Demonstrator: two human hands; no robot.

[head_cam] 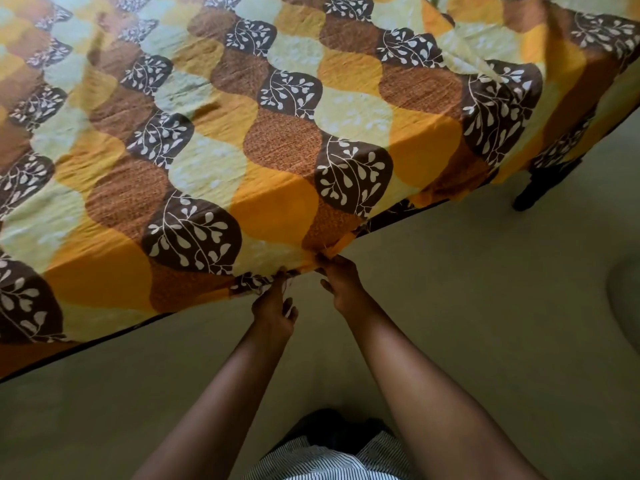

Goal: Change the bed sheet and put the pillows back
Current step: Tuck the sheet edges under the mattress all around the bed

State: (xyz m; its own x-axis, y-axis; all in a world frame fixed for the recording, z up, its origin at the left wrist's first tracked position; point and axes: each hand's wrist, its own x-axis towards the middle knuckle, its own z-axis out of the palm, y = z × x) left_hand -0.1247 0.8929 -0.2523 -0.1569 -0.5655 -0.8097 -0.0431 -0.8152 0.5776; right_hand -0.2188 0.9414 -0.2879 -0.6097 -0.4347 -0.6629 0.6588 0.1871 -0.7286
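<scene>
- A bed sheet (242, 140) printed with orange, brown, pale green and dark leaf shapes lies spread over the top of the bed and hangs over its near side.
- Its surface shows light creases, and a longer fold runs toward the far right corner.
- The left hand (273, 313) reaches up to the lower hem of the sheet and grasps it between the fingertips, with the other fingers loosely curled below.
- The right hand (341, 285) is just beside the left hand and pinches a bunched orange part of the same hem.
- Both arms stretch forward from the bottom of the view.
- A dark bed leg (540, 188) stands on the floor (467, 306) under the right corner, below the hanging cloth.
- A striped garment (329, 460) shows at the bottom edge, between the arms.
</scene>
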